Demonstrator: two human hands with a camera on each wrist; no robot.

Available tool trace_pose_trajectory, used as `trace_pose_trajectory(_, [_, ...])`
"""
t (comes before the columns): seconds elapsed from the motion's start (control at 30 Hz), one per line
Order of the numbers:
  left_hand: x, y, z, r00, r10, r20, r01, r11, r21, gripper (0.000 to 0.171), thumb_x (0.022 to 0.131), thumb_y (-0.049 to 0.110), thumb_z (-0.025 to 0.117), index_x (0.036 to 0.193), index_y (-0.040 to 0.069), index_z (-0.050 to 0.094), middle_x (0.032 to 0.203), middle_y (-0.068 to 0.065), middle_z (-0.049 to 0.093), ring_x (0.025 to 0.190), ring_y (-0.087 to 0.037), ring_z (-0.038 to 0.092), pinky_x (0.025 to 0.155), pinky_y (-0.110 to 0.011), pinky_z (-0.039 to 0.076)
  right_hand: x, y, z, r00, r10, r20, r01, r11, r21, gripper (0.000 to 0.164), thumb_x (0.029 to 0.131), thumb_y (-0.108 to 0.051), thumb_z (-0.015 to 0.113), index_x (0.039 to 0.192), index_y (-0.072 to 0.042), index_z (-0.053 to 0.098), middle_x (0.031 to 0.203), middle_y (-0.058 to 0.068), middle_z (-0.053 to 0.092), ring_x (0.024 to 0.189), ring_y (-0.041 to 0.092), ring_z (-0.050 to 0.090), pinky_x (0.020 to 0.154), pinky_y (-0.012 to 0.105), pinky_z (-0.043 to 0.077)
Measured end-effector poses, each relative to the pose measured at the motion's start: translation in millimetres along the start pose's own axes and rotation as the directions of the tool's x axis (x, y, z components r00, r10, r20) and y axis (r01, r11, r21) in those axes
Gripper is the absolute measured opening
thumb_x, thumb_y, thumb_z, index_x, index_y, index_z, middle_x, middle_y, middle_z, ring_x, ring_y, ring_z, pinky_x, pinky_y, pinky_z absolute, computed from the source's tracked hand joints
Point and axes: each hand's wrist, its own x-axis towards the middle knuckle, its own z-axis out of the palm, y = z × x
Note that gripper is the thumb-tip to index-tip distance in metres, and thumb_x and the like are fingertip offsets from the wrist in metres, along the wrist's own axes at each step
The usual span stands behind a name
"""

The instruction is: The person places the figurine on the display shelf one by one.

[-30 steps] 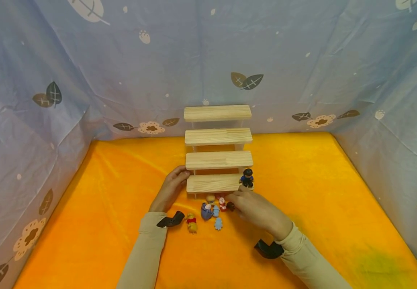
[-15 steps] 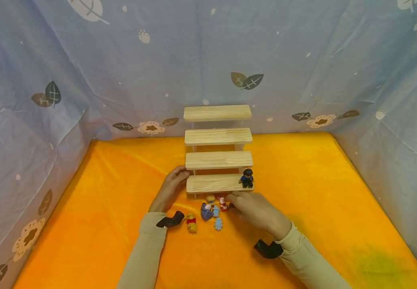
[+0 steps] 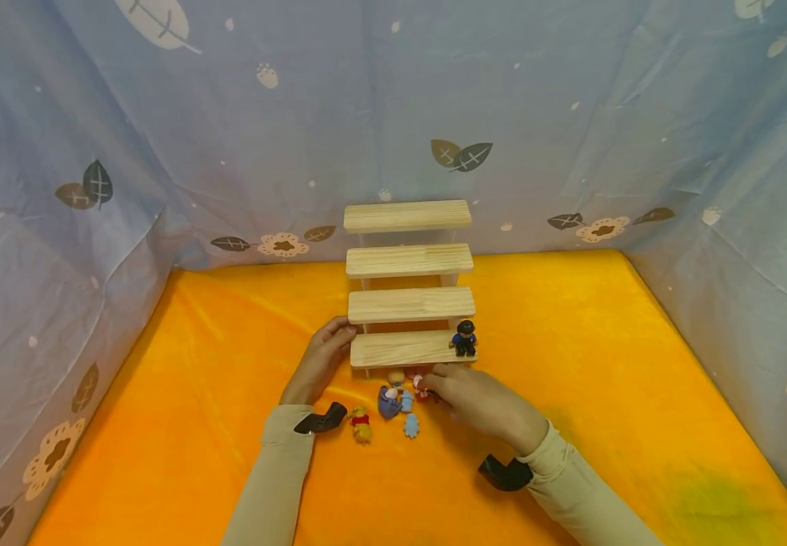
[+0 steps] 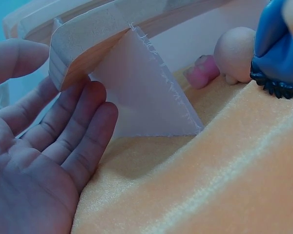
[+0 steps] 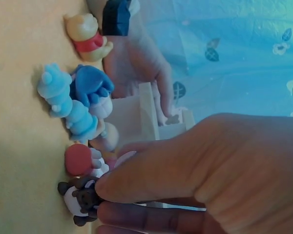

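At the left end of the wooden step shelf's (image 3: 393, 349) lowest board my left hand (image 3: 318, 358) holds on; in the left wrist view the board's corner (image 4: 83, 53) lies between thumb and gently bent fingers. My right hand (image 3: 485, 398) is low in front of the shelf. The right wrist view shows its thumb and fingers pinching a small dark brown and white bear-like figurine (image 5: 80, 199), hidden in the head view. Beside it lies a red and white figurine (image 5: 80, 160). Blue figurines (image 5: 61, 90) and a yellow bear in a red shirt (image 5: 88, 39) lie farther left.
A toy figure in black and blue (image 3: 464, 339) sits on the right end of the lowest board. Orange cloth (image 3: 230, 470) covers the surface. Blue patterned fabric walls (image 3: 298, 114) stand behind and at both sides.
My right hand has shifted slightly left and closed over the dark figurine, which showed beside the fingers earlier. The left hand stays at the shelf. The head view has shifted a little.
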Motion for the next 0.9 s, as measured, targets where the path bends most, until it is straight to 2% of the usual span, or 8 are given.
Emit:
trace_pose_trajectory(0.17, [0.2,-1.1,-0.7,1.0,0.008,-0.002,-0.008,1.0,0.005,0.034,0.105,0.023,0.056,0.132,0.003,0.053,0.129,-0.005,0.054,0.119,-0.017,0.054,0.102,-0.025,0.046,0.0,-0.1,-0.4,1.0,0.009,0.002,-0.009,1.0,0.02,0.022,0.091,0.005,0.068,0.109,-0.007,0.071,0.094,0.003,0.064,0.077,0.011,0.055,0.065,0.023,0.048])
trace_pose_trajectory(0.37, [0.3,-0.3,-0.2,1.0,0.008,-0.004,-0.008,1.0,0.008,0.034,0.104,0.024,0.056,0.132,0.004,0.053,0.125,-0.004,0.055,0.118,-0.017,0.054,0.102,-0.026,0.046,0.0,0.1,-3.2,0.998,0.054,0.021,-0.054,0.998,0.009,0.016,0.091,-0.001,0.071,0.104,-0.009,0.066,0.092,0.002,0.065,0.078,0.012,0.058,0.064,0.026,0.05])
trace_pose_trajectory(0.57, [-0.5,1.5,0.7,1.0,0.009,0.003,-0.009,1.0,0.009,0.033,0.105,0.024,0.056,0.131,0.005,0.053,0.126,-0.004,0.055,0.118,-0.017,0.054,0.104,-0.027,0.045,-0.4,-0.9,-7.2,0.995,0.092,0.036,-0.094,0.994,0.058,0.018,0.091,-0.007,0.074,0.102,-0.013,0.061,0.092,0.0,0.065,0.076,0.011,0.055,0.064,0.028,0.048])
trace_pose_trajectory(0.9, [-1.1,0.4,-0.4,1.0,0.008,0.008,-0.008,1.0,0.006,0.036,0.105,0.024,0.056,0.133,0.004,0.051,0.132,-0.009,0.054,0.119,-0.016,0.056,0.106,-0.027,0.045,-1.1,-1.7,-11.8,0.998,0.06,-0.006,-0.059,0.997,0.057,0.022,0.089,-0.014,0.078,0.108,-0.015,0.069,0.102,-0.002,0.071,0.086,0.014,0.061,0.074,0.032,0.053])
